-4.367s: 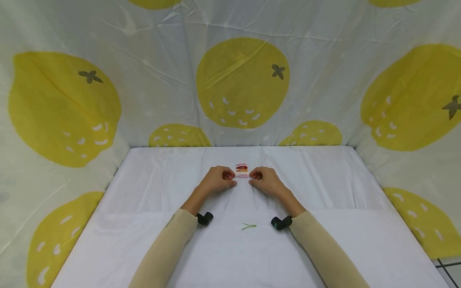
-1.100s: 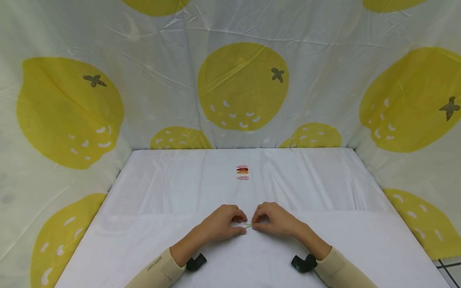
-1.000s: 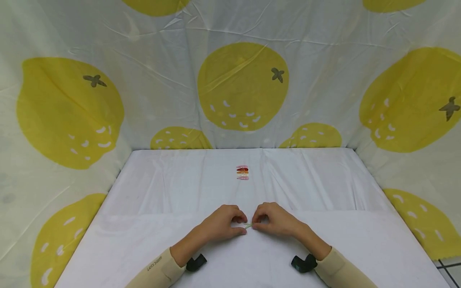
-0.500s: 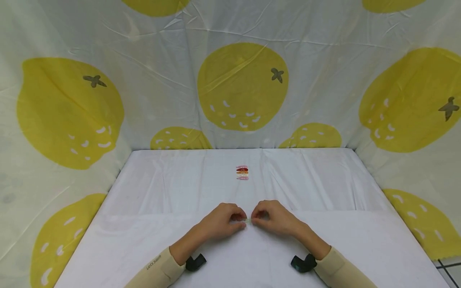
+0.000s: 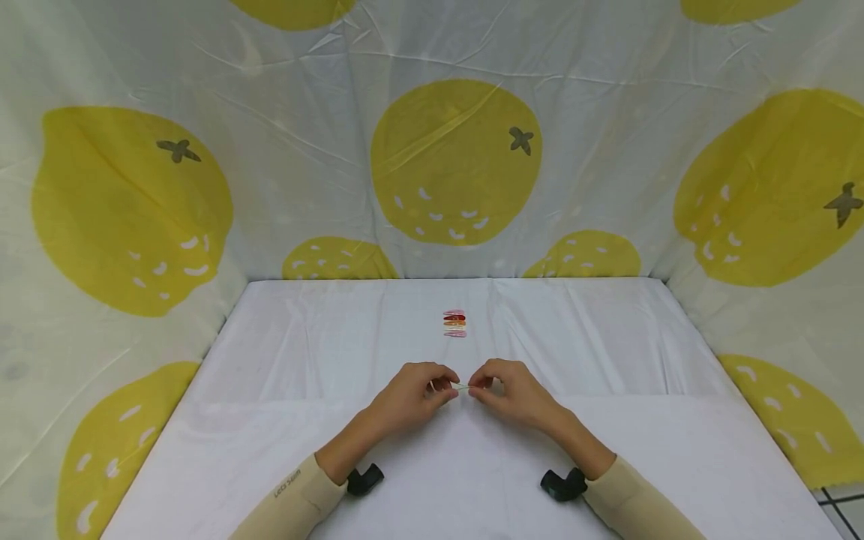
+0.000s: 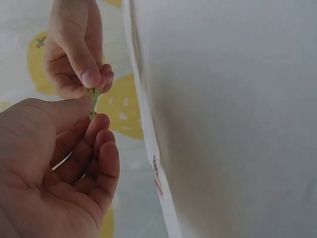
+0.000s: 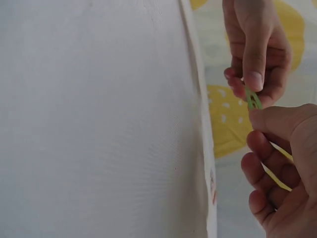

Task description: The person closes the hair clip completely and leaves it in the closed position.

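A green snap hair clip [image 5: 462,387] spans the small gap between my two hands, above the white cloth. The fingertips of my left hand [image 5: 413,396] pinch one end of it. At the other end, the thumb and forefinger of my right hand [image 5: 518,395] pinch it. Seen from the right wrist, the clip [image 7: 253,99] shows thin strips with gaps between them; the left wrist view has part of the clip [image 6: 95,99] hidden by the thumbs. Farther back lies a short column of hair clips [image 5: 454,323], in pink, red, orange and pale tones.
White cloth [image 5: 324,330] covers the table. Behind and on both sides hangs a pale curtain [image 5: 304,150] printed with yellow lemons. A dark wrist camera [image 5: 365,480] sits at the left sleeve, another camera [image 5: 564,485] at the right.
Both hands came back from the column of clips to the green clip lying near the front, took hold of it, and have since lifted and moved it slightly farther away.
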The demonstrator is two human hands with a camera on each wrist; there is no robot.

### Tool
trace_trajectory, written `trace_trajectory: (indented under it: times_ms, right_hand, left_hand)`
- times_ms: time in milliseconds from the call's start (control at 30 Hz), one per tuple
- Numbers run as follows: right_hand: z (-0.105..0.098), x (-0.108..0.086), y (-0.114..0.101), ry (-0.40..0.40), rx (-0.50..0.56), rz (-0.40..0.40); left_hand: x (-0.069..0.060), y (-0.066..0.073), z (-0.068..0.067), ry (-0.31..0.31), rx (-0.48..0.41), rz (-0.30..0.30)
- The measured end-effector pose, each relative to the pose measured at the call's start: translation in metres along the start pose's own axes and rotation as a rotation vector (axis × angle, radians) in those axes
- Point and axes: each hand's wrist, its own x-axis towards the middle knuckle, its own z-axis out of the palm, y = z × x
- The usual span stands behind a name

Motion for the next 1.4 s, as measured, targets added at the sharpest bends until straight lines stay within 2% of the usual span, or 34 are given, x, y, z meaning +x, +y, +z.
trace_trajectory:
  times_ms: [233, 533, 767, 1067, 1233, 1400]
  right_hand:
    - [0.000, 0.009, 0.003, 0.057, -0.045, 0.024]
    - [-0.003, 0.022, 0.005, 0.145, -0.052, 0.038]
    - [-0.010, 0.035, 0.002, 0.198, -0.053, 0.057]
    - [-0.022, 0.050, -0.002, 0.203, -0.066, 0.124]
    - [-0.025, 0.049, 0.001, 0.197, -0.066, 0.139]
    - [-0.026, 0.048, 0.002, 0.214, -0.032, 0.110]
  left_hand:
    - [0.006, -0.002, -0.006, 0.060, -0.011, 0.018]
    - [0.015, -0.004, -0.011, 0.130, -0.017, -0.024]
    - [0.028, -0.003, -0.020, 0.203, -0.002, 0.038]
    - [0.042, -0.009, -0.028, 0.309, -0.008, 0.047]
    - [0.043, -0.011, -0.029, 0.327, -0.039, 0.062]
    - [0.044, -0.011, -0.028, 0.337, -0.052, 0.088]
